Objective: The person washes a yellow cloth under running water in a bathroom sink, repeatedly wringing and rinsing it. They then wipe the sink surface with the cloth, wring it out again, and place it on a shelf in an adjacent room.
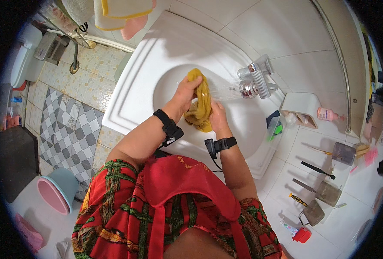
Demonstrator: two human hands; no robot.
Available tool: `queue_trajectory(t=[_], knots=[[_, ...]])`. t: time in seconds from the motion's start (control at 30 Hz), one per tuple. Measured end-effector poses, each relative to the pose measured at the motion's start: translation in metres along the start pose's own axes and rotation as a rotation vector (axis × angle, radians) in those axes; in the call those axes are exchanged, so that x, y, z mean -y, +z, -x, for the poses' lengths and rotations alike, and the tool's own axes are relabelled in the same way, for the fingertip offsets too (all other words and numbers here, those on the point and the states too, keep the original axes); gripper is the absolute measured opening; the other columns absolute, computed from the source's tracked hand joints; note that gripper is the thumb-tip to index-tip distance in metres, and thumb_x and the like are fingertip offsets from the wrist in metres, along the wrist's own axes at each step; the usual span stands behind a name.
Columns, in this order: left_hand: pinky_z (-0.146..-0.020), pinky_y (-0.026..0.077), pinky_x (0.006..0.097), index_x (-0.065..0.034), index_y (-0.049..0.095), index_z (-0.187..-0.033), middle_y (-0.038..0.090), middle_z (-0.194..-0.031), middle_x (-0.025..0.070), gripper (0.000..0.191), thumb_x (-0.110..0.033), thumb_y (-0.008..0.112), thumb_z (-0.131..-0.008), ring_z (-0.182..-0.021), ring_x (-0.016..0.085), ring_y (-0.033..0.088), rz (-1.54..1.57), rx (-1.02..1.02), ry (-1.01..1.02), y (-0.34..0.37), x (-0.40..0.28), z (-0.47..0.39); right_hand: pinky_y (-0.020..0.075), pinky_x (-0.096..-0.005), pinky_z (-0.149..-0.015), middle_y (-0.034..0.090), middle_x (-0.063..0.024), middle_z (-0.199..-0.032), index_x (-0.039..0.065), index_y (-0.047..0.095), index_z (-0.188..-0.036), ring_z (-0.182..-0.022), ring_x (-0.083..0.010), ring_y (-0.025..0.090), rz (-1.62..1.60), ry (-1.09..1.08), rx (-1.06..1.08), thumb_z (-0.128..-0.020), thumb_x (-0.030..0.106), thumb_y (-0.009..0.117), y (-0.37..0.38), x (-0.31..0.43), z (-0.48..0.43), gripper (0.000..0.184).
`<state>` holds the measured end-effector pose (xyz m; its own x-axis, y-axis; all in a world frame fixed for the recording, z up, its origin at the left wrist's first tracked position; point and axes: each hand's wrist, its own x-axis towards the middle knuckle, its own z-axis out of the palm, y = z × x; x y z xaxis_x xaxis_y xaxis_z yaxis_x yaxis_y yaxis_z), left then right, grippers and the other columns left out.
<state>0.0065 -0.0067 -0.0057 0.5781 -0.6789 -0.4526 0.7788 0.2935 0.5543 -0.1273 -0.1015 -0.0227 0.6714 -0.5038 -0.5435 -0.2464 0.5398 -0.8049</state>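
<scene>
Over the white washbasin [139, 94], a wet mustard-yellow cloth [199, 100] hangs between my two hands. My left hand [186, 92] grips its upper part, with the thumb across the fabric. Lower on the cloth's right side, my right hand [219, 116] holds the fabric with its fingers partly hidden. From the chrome faucet [253, 85] on the right, a stream of water [225, 91] runs onto the cloth. The lower end of the cloth is bunched and hangs in the round bowl. Each wrist wears a black strap with a small device.
A clear plastic container [275, 131] with a green item stands at the basin's right rim. Beyond it are a white holder [300, 108] and a pink pump bottle [329, 114]. Wall-mounted cups [329, 193] hang right. Stacked buckets [57, 191] stand at lower left. Towels [123, 13] hang above.
</scene>
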Motion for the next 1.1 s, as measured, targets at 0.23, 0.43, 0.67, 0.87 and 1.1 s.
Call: queue_trajectory(t=[0.23, 0.43, 0.67, 0.87, 1.1], knots=[[-0.071, 0.052, 0.0358, -0.007, 0.048, -0.107, 0.055, -0.095, 0.0088, 0.017, -0.015, 0.05, -0.092, -0.082, 0.021, 0.056, 0.297, -0.049, -0.068, 0.015, 0.052, 0.017, 0.0465, -0.0402, -0.069, 0.065, -0.0172, -0.082, -0.001, 0.062, -0.088, -0.077, -0.0299, 0.062, 1.031, -0.478, -0.215, -0.089, 0.028, 0.052, 0.031, 0.028, -0.008, 0.031], [-0.074, 0.052, 0.0357, -0.0054, 0.048, -0.108, 0.056, -0.099, 0.01, 0.017, -0.012, 0.045, -0.092, -0.087, 0.022, 0.056, 0.199, -0.093, -0.075, 0.017, 0.049, 0.011, 0.0458, -0.0424, -0.068, 0.063, -0.0214, -0.082, -0.001, 0.059, -0.083, -0.077, -0.0358, 0.06, 0.949, -0.565, -0.331, -0.088, 0.031, 0.05, 0.046, 0.038, 0.005, 0.033], [-0.091, 0.044, 0.0391, -0.0044, 0.045, -0.115, 0.054, -0.109, 0.0124, 0.023, -0.012, 0.042, -0.093, -0.101, 0.025, 0.053, 0.139, -0.094, -0.164, 0.025, 0.036, 0.025, 0.0445, -0.0477, -0.067, 0.06, -0.026, -0.075, 0.0, 0.06, -0.083, -0.076, -0.0431, 0.058, 0.798, -0.443, -0.347, -0.093, 0.039, 0.041, 0.042, 0.036, -0.01, 0.045], [-0.086, 0.047, 0.0399, -0.0003, 0.045, -0.117, 0.056, -0.108, 0.0125, 0.029, -0.02, 0.04, -0.097, -0.095, 0.023, 0.057, 0.029, -0.153, -0.272, 0.018, 0.018, 0.022, 0.0452, -0.0475, -0.068, 0.06, -0.0279, -0.084, -0.002, 0.057, -0.091, -0.079, -0.0439, 0.058, 1.027, -0.583, -0.258, -0.092, 0.035, 0.045, 0.038, 0.009, -0.01, 0.038], [-0.089, 0.047, 0.041, 0.0001, 0.048, -0.116, 0.056, -0.112, 0.0142, 0.034, -0.028, 0.041, -0.098, -0.1, 0.026, 0.056, 0.141, 0.02, -0.211, 0.017, -0.005, 0.024, 0.0478, -0.0343, -0.081, 0.061, -0.0094, -0.102, -0.003, 0.055, -0.11, -0.091, -0.019, 0.059, 0.007, 0.03, -0.027, -0.092, 0.033, 0.048, -0.019, 0.006, -0.034, 0.041]])
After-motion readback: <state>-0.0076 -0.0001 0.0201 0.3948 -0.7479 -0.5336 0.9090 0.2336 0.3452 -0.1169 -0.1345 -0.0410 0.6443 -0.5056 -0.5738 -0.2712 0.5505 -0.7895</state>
